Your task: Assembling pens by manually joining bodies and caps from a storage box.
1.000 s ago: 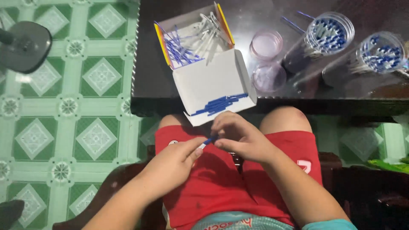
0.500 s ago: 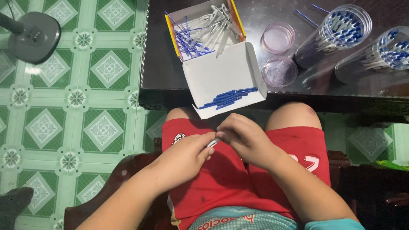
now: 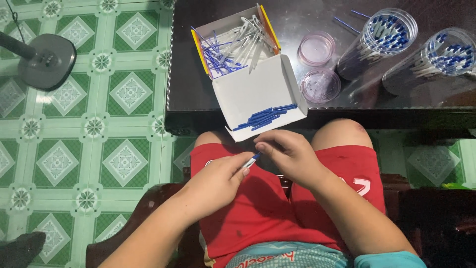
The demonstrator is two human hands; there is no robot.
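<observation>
Progress, judged from the layout: two clear tubes [image 3: 384,37] on the dark table [image 3: 188,106] already stand packed with finished blue-and-white pens, while the open box [image 3: 238,47] holds loose white barrels and blue refills and its flap carries a row of blue caps [image 3: 265,117], so much is left to assemble. Left hand [image 3: 213,186] is closed in a pinch on one pen [image 3: 251,161] over the lap. Right hand [image 3: 290,156], fingers curled, meets its blue tip; its grip is hidden.
</observation>
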